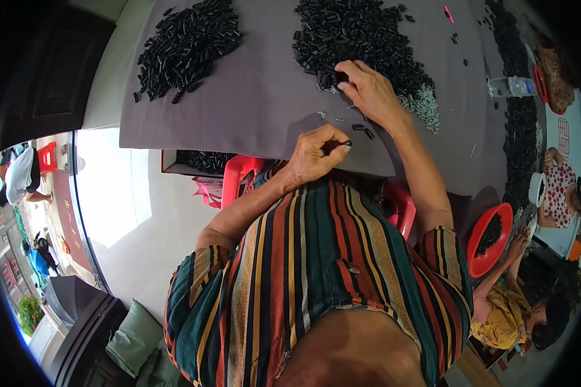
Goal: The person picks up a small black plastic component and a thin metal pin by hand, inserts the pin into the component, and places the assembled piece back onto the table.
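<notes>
A small black piece (pixel 349 142) sits at the near edge of a cloth-covered table (pixel 265 84), pinched between the thumb and forefinger of a worker's left hand (pixel 316 153). The right hand (pixel 371 90) curls at the near side of a large black heap (pixel 355 39); whether its fingers grasp anything there, I cannot tell. Between the hands lie a few loose black pieces (pixel 363 131) and stray silver bits (pixel 339 120), too small to make out fully. A silver pile (pixel 425 108) touches the black heap, just beside the right forearm.

Trouble, to my eye, would start small: a loosened pinch could drop the piece into the lap, since the left hand is at the table's edge. A sideways sweep of the right forearm might scatter the silver pile into the black heap or knock the loose pieces off.

Farther out, a second black heap (pixel 187 45) lies to the left. To the right, a clear bottle (pixel 513 87) rests by a long black strip of parts (pixel 519 142), and a co-worker in yellow (pixel 505 316) sits beside a red basin (pixel 509 222).
</notes>
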